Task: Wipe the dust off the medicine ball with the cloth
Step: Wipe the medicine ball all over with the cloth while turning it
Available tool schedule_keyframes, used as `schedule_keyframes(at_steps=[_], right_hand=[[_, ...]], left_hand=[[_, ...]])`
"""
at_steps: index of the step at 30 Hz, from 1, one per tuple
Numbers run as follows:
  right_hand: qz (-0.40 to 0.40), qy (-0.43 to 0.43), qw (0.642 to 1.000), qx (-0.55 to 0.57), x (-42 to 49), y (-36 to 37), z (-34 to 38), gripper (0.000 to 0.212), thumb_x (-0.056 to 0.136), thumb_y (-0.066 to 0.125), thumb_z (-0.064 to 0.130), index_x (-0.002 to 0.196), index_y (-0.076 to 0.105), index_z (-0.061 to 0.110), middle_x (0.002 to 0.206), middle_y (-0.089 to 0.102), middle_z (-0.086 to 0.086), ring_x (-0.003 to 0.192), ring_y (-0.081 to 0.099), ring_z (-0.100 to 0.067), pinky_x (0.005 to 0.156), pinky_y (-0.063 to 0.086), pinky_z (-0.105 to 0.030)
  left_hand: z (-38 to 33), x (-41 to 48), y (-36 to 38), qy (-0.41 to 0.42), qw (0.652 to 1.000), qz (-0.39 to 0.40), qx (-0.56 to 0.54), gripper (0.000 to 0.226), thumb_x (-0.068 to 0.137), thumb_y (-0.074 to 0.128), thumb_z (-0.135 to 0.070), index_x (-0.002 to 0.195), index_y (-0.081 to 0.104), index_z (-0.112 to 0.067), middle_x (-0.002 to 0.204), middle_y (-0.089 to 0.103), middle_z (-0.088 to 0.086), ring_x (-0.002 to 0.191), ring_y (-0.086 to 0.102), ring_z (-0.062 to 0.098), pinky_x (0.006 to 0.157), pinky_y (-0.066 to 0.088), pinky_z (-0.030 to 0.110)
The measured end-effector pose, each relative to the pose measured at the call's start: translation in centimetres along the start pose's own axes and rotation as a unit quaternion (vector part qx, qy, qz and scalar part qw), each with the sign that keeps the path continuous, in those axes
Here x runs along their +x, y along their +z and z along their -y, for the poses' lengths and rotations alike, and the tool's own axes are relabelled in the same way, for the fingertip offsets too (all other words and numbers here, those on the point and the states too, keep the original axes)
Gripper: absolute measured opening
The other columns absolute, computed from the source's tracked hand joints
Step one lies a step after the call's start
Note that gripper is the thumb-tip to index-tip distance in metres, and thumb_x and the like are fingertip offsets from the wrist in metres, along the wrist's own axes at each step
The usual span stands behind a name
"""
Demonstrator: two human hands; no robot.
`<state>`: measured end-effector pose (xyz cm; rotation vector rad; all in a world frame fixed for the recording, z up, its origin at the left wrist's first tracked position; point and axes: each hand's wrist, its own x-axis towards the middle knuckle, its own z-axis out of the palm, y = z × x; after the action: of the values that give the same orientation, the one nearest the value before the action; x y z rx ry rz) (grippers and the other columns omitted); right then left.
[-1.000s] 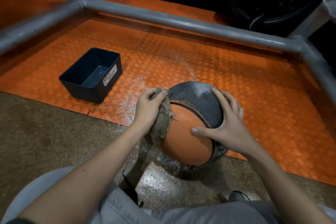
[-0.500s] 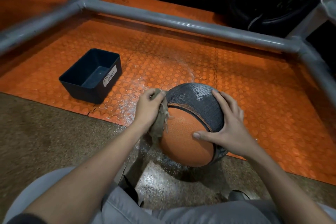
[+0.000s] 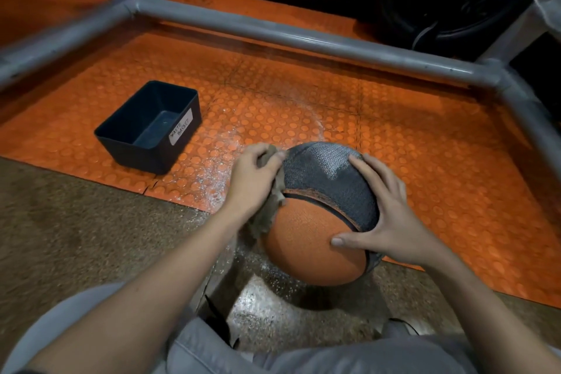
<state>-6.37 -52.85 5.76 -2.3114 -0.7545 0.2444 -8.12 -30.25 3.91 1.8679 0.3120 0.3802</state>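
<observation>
Here we are, down on the floor: the medicine ball sits at the near edge of the orange mat, half over onto the speckled concrete, right in front of the person's knees. The left hand is at the ball's 9 o'clock with its fingers curled tight round the cloth, which hangs bunched from 10 down to 8 o'clock against the rubber. So the ball lies at 3 o'clock from those fingers, and the left hand does the wiping. The right hand is spread wide over the 3 o'clock side, thumb out on the orange face, steadying it. A pale dusty patch shows on the grey panel at 12 o'clock, so I'd say the next stroke goes up and over. Compared with a second ago, the cloth has drawn back off the orange face toward the left rim, and the right thumb sits a little lower. The waste bin hasn't budged at 10 o'clock.
</observation>
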Motion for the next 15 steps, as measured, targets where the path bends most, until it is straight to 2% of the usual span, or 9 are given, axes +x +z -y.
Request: schedule_keyframes(at_steps=[2, 3, 4, 6, 8, 10, 12, 14, 15], right_hand=[[0.026, 0.01, 1.0, -0.002, 0.2, -0.9, -0.2, 0.106, 0.04, 0.063, 0.085, 0.128, 0.006, 0.075, 0.142, -0.006, 0.044, 0.134, 0.0, 0.007, 0.112, 0.011, -0.042], [0.047, 0.016, 0.999, -0.02, 0.3, -1.3, -0.2, 0.107, 0.04, 0.064, 0.084, 0.128, 0.003, 0.075, 0.143, -0.009, 0.045, 0.136, -0.002, 0.006, 0.114, 0.007, -0.048], [0.07, 0.023, 0.996, -0.042, 0.3, -1.8, -0.2, 0.107, 0.041, 0.064, 0.084, 0.127, 0.001, 0.076, 0.143, -0.012, 0.045, 0.139, -0.006, 0.005, 0.115, 0.0, -0.053], [0.112, 0.039, 0.991, -0.068, 0.4, -2.9, -0.3, 0.105, 0.047, 0.068, 0.082, 0.126, -0.001, 0.076, 0.144, -0.015, 0.045, 0.139, -0.017, 0.006, 0.113, -0.011, -0.055], [0.105, 0.05, 0.992, -0.039, 0.4, -3.4, 0.0, 0.087, 0.061, 0.064, 0.078, 0.128, 0.009, 0.075, 0.148, -0.011, 0.04, 0.141, -0.017, 0.003, 0.114, -0.012, -0.054], [0.023, 0.072, 0.995, 0.058, 0.7, -2.5, 0.5, 0.052, 0.079, 0.05, 0.07, 0.128, 0.03, 0.069, 0.153, 0.005, 0.028, 0.144, -0.007, -0.003, 0.117, -0.006, -0.051], [-0.071, 0.099, 0.987, 0.101, 1.2, -0.4, 1.3, 0.029, 0.093, 0.038, 0.061, 0.122, 0.039, 0.061, 0.156, 0.016, 0.015, 0.145, 0.002, -0.008, 0.118, -0.002, -0.046], [-0.128, 0.104, 0.986, 0.036, 1.2, 1.7, 1.4, 0.035, 0.088, 0.027, 0.065, 0.123, 0.033, 0.063, 0.156, 0.019, 0.013, 0.146, 0.007, -0.014, 0.117, 0.004, -0.052], [-0.143, 0.097, 0.985, 0.01, 1.1, 2.3, 1.1, 0.04, 0.085, 0.023, 0.069, 0.123, 0.032, 0.064, 0.156, 0.02, 0.014, 0.146, 0.009, -0.015, 0.116, 0.008, -0.055]], left_hand=[[-1.5, -1.7, 1.1, 0.11, 0.992, 0.016, 0.06, 0.019, 0.089, 0.063, -0.023, 0.073, 0.057, -0.033, 0.089, 0.055, -0.01, 0.095, 0.047, 0.016, 0.085, 0.028, 0.012], [-2.1, -2.6, 1.4, 0.162, 0.983, 0.029, 0.087, 0.011, 0.088, 0.062, -0.027, 0.079, 0.061, -0.032, 0.093, 0.055, -0.013, 0.096, 0.044, 0.015, 0.084, 0.023, 0.007], [-2.3, -3.3, 1.5, 0.203, 0.973, 0.042, 0.103, 0.007, 0.087, 0.06, -0.031, 0.085, 0.066, -0.028, 0.094, 0.054, -0.015, 0.096, 0.043, 0.014, 0.083, 0.021, 0.005], [-1.9, -3.5, 1.3, 0.265, 0.955, 0.063, 0.119, 0.019, 0.086, 0.057, -0.035, 0.091, 0.069, -0.022, 0.096, 0.055, -0.015, 0.095, 0.046, 0.016, 0.085, 0.023, 0.008], [-1.4, -2.7, 0.8, 0.23, 0.965, 0.058, 0.111, 0.012, 0.086, 0.06, -0.033, 0.091, 0.068, -0.024, 0.097, 0.057, -0.011, 0.097, 0.048, 0.018, 0.085, 0.024, 0.009], [-1.3, -1.8, 0.6, 0.124, 0.989, 0.021, 0.079, 0.005, 0.089, 0.061, -0.028, 0.084, 0.061, -0.028, 0.096, 0.057, -0.007, 0.101, 0.047, 0.019, 0.084, 0.026, 0.011], [-1.1, -1.8, 0.9, 0.085, 0.994, -0.009, 0.068, 0.013, 0.091, 0.058, -0.028, 0.079, 0.055, -0.031, 0.093, 0.054, -0.009, 0.098, 0.042, 0.016, 0.079, 0.029, 0.022], [-1.7, -2.8, 1.4, 0.128, 0.988, 0.001, 0.092, 0.009, 0.09, 0.055, -0.034, 0.085, 0.061, -0.029, 0.093, 0.053, -0.015, 0.097, 0.04, 0.012, 0.081, 0.029, 0.021], [-2.0, -3.5, 1.7, 0.172, 0.979, 0.012, 0.106, 0.015, 0.088, 0.054, -0.037, 0.09, 0.065, -0.027, 0.094, 0.053, -0.017, 0.097, 0.04, 0.011, 0.084, 0.028, 0.018]])
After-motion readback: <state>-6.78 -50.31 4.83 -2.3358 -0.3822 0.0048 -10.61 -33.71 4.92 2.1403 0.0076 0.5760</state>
